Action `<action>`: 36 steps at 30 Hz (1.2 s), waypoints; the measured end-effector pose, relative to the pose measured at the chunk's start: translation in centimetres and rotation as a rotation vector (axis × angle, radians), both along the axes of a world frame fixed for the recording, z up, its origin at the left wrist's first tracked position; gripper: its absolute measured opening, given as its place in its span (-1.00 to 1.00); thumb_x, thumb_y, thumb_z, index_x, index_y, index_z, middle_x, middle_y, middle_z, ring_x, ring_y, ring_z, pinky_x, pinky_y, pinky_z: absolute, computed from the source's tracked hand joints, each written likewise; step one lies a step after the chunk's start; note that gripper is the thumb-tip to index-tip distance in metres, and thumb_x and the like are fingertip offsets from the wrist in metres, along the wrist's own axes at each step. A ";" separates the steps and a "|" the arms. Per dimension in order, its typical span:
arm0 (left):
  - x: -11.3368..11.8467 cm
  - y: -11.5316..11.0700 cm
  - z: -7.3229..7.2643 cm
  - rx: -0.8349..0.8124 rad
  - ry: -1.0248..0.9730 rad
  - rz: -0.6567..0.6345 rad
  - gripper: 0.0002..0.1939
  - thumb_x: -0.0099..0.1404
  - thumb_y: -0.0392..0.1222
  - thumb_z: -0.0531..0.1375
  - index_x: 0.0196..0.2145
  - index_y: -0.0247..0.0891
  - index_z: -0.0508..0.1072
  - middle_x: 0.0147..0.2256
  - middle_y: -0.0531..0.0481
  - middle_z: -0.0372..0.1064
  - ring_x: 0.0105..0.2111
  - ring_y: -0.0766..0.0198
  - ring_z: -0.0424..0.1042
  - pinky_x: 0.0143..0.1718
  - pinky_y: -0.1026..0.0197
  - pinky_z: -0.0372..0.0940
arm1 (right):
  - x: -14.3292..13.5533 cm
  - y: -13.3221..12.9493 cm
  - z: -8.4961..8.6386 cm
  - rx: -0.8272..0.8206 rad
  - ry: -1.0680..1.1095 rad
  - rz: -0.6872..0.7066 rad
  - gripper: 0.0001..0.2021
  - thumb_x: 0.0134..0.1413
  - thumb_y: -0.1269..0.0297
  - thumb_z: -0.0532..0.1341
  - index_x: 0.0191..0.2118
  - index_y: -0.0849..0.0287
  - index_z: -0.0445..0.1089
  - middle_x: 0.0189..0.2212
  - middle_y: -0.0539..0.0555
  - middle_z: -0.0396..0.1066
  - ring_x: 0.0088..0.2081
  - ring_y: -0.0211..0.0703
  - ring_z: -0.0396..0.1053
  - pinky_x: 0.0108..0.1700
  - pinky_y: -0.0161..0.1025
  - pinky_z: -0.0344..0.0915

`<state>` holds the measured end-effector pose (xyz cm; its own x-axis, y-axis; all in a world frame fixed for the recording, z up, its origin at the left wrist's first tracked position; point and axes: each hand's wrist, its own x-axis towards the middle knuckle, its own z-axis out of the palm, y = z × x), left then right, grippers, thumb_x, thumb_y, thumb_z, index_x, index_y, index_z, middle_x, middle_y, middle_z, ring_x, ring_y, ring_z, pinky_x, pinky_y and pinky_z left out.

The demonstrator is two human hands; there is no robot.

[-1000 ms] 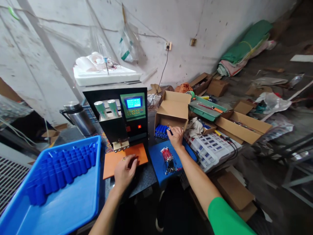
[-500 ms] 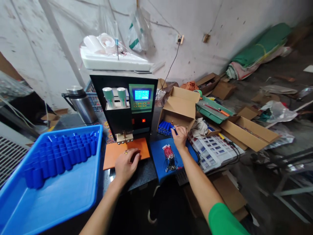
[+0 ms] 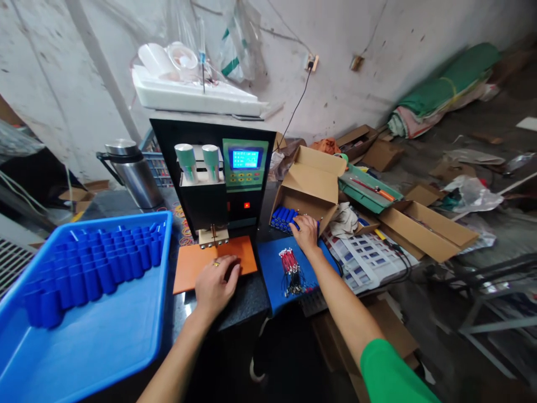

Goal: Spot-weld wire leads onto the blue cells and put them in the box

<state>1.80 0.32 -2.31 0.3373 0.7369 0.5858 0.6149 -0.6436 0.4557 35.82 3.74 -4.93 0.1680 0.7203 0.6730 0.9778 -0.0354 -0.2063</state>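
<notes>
My left hand (image 3: 217, 282) rests on the orange board (image 3: 187, 268) below the spot welder's two pins (image 3: 214, 235). Its fingers are bent, the thumb stands apart, and I see nothing in it. At the front of an open cardboard box (image 3: 312, 173), my right hand (image 3: 306, 230) has its fingers bent round a blue battery cell (image 3: 295, 225), mostly covered by the fingers. More blue cells (image 3: 283, 215) lie stacked in the box beside it. A bundle of red and black wire leads (image 3: 291, 271) lies on the blue mat (image 3: 268, 257) nearer to me.
On the left stands a blue tray (image 3: 104, 347) with rows of blue cylindrical packs (image 3: 98, 274). A steel jug (image 3: 133, 176) is behind it. The black welder (image 3: 201, 210) has a lit screen (image 3: 245, 159). To the right are a green toolbox (image 3: 364, 190) and a long cardboard box (image 3: 423, 229).
My right hand has moved slightly down and left at the box, with the blue cell now lower among the others. My left hand stays on the orange board. The view has shifted a little.
</notes>
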 end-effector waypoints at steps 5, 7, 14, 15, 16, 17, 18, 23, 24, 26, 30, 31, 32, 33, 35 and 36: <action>0.0 0.1 -0.1 -0.023 0.014 0.006 -0.75 0.37 -0.04 0.10 -0.12 -0.16 0.50 -0.14 -0.06 0.55 -0.15 0.12 0.52 -0.11 0.11 0.35 | -0.1 0.6 -0.2 0.020 0.093 -0.017 -0.75 0.26 0.18 0.16 -0.10 0.19 0.51 -0.15 0.21 0.51 -0.03 0.03 0.34 0.07 -0.06 0.16; 0.0 0.1 0.0 -0.006 0.010 0.019 -0.76 0.37 -0.04 0.11 -0.13 -0.16 0.50 -0.15 -0.05 0.55 -0.17 0.13 0.52 -0.13 0.12 0.35 | -0.2 0.6 -0.1 0.020 0.103 -0.009 -0.75 0.25 0.19 0.17 -0.11 0.18 0.51 -0.15 0.21 0.52 -0.04 0.03 0.35 0.07 -0.07 0.16; -0.1 0.0 0.4 -0.022 0.016 0.002 -0.78 0.37 -0.07 0.11 -0.14 -0.15 0.49 -0.16 -0.02 0.56 -0.19 0.15 0.52 -0.14 0.14 0.35 | -1.1 0.7 1.6 -0.028 0.034 -0.024 -0.61 0.23 0.17 0.20 0.10 0.25 0.42 0.01 0.27 0.46 0.07 0.10 0.27 0.10 -0.03 0.15; -0.1 0.0 0.4 -0.022 0.014 0.002 -0.78 0.37 -0.07 0.11 -0.14 -0.15 0.49 -0.16 -0.02 0.56 -0.19 0.15 0.52 -0.14 0.14 0.35 | -1.2 0.9 1.7 -0.057 0.019 -0.017 -0.63 0.24 0.20 0.18 0.10 0.24 0.43 0.03 0.27 0.46 0.07 0.11 0.27 0.11 -0.03 0.15; -0.1 0.0 0.4 -0.020 0.012 0.003 -0.78 0.37 -0.07 0.11 -0.14 -0.15 0.49 -0.16 -0.02 0.55 -0.19 0.16 0.52 -0.14 0.14 0.35 | -1.4 1.0 1.6 -0.088 0.008 -0.012 -0.65 0.26 0.23 0.17 0.08 0.24 0.44 0.04 0.27 0.46 0.06 0.10 0.28 0.10 -0.02 0.15; -0.1 0.1 0.4 -0.017 0.011 0.004 -0.78 0.37 -0.06 0.12 -0.14 -0.15 0.49 -0.16 -0.03 0.55 -0.19 0.16 0.52 -0.14 0.15 0.35 | -1.5 1.1 1.5 -0.116 0.002 -0.012 -0.67 0.27 0.26 0.15 0.07 0.24 0.46 0.04 0.28 0.46 0.05 0.10 0.30 0.10 -0.01 0.15; -0.1 0.1 0.3 -0.013 0.010 0.004 -0.78 0.37 -0.06 0.12 -0.14 -0.15 0.49 -0.16 -0.03 0.55 -0.19 0.16 0.53 -0.14 0.15 0.35 | -1.6 1.3 1.5 -0.139 -0.001 -0.015 -0.68 0.28 0.28 0.14 0.06 0.25 0.46 0.05 0.29 0.45 0.04 0.10 0.31 0.10 0.00 0.15; -0.1 0.1 0.3 -0.013 0.010 0.013 -0.78 0.37 -0.06 0.12 -0.14 -0.15 0.49 -0.15 -0.03 0.56 -0.18 0.15 0.53 -0.14 0.13 0.35 | -1.6 1.5 1.6 -0.188 -0.014 -0.005 -0.66 0.28 0.29 0.14 0.09 0.27 0.45 0.08 0.31 0.44 0.04 0.12 0.32 0.09 0.02 0.16; 0.0 0.1 0.4 -0.015 0.010 0.014 -0.78 0.36 -0.06 0.12 -0.14 -0.16 0.49 -0.15 -0.03 0.56 -0.18 0.15 0.52 -0.13 0.13 0.35 | -1.5 1.4 1.8 -0.193 -0.016 0.001 -0.66 0.27 0.29 0.15 0.09 0.27 0.44 0.07 0.30 0.45 0.04 0.13 0.31 0.09 0.03 0.15; 0.1 0.0 0.4 -0.021 0.016 0.013 -0.78 0.36 -0.07 0.12 -0.14 -0.16 0.49 -0.16 -0.03 0.56 -0.18 0.15 0.52 -0.14 0.13 0.35 | -1.4 1.4 1.9 -0.197 -0.010 0.006 -0.65 0.26 0.30 0.16 0.11 0.27 0.44 0.07 0.30 0.45 0.06 0.15 0.30 0.10 0.04 0.14; 0.5 -0.1 0.5 -0.026 0.022 0.032 -0.76 0.36 -0.05 0.11 -0.14 -0.16 0.49 -0.16 -0.03 0.56 -0.17 0.14 0.52 -0.14 0.13 0.34 | -0.9 1.4 1.9 -0.193 0.025 0.000 -0.65 0.25 0.31 0.16 0.10 0.24 0.45 0.07 0.30 0.44 0.07 0.16 0.28 0.10 0.06 0.13; 0.6 -0.1 0.5 -0.025 0.017 0.037 -0.76 0.36 -0.05 0.11 -0.15 -0.16 0.50 -0.16 -0.03 0.56 -0.17 0.14 0.52 -0.14 0.13 0.34 | -0.9 1.4 1.9 -0.196 0.029 0.002 -0.66 0.25 0.31 0.16 0.09 0.24 0.45 0.07 0.30 0.44 0.07 0.16 0.27 0.10 0.06 0.12; 0.7 -0.1 0.5 -0.027 0.013 0.040 -0.76 0.37 -0.04 0.11 -0.15 -0.17 0.50 -0.16 -0.02 0.56 -0.17 0.14 0.52 -0.14 0.13 0.33 | -0.9 1.4 2.0 -0.203 0.030 0.004 -0.66 0.24 0.32 0.16 0.09 0.23 0.46 0.07 0.30 0.45 0.08 0.17 0.27 0.11 0.07 0.11; 0.7 -0.1 0.4 -0.031 0.011 0.040 -0.76 0.36 -0.05 0.11 -0.15 -0.17 0.50 -0.17 -0.02 0.56 -0.17 0.14 0.52 -0.15 0.14 0.33 | -0.9 1.3 2.2 -0.212 0.030 0.007 -0.67 0.24 0.32 0.17 0.08 0.23 0.46 0.06 0.30 0.45 0.08 0.17 0.26 0.12 0.07 0.11; 0.8 -0.2 0.4 -0.041 0.009 0.037 -0.77 0.36 -0.05 0.11 -0.15 -0.17 0.50 -0.17 -0.02 0.56 -0.18 0.14 0.51 -0.15 0.14 0.33 | -1.1 0.8 2.7 -0.213 0.030 0.006 -0.66 0.22 0.32 0.19 0.08 0.25 0.46 0.09 0.32 0.42 0.10 0.18 0.25 0.14 0.08 0.10; 0.7 -0.2 0.4 -0.044 0.009 0.035 -0.77 0.36 -0.06 0.11 -0.15 -0.17 0.50 -0.17 -0.03 0.56 -0.18 0.14 0.51 -0.15 0.14 0.33 | -1.3 0.4 3.0 -0.198 0.032 0.003 -0.65 0.21 0.31 0.20 0.09 0.26 0.45 0.11 0.33 0.40 0.11 0.18 0.24 0.15 0.08 0.10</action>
